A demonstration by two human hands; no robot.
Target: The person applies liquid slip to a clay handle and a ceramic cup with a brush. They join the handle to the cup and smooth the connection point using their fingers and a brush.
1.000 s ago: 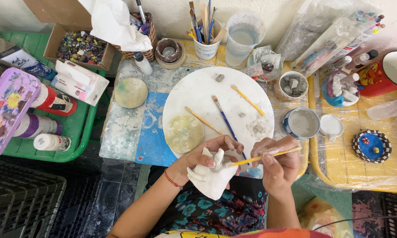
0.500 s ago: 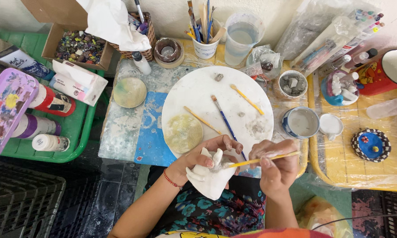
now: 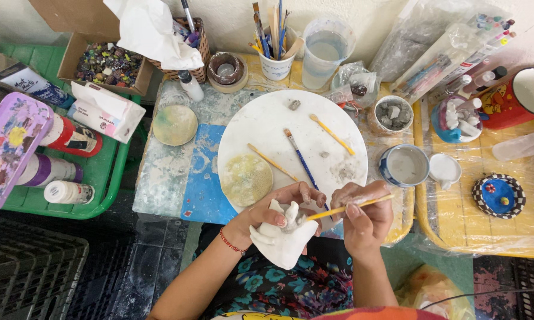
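Step in hand looks like fine surface work on a small white clay figure [image 3: 282,240], probably smoothing or painting a detail near its top. The left hand [image 3: 273,213] grasps the figure, fingers wrapped over its upper part, thumb side toward the body; a red bracelet [image 3: 229,243] sits on that wrist. The right hand [image 3: 362,216] pinches a thin yellow-handled tool [image 3: 344,208], pen-style, its tip touching the figure just beside the left fingertips. The figure is held in the air between both hands, over the person's lap and just off the near edge of the round white board [image 3: 279,127], not resting on it. Next move likely calls for short, light strokes and a steady left grip, perhaps turning the piece a little to expose another side; too much pressure could dent it. Nearby on the board lie a blue brush [image 3: 299,157], two more yellow sticks and a yellowish disc [image 3: 246,179]; a blue-rimmed bowl [image 3: 404,165] stands right of it.
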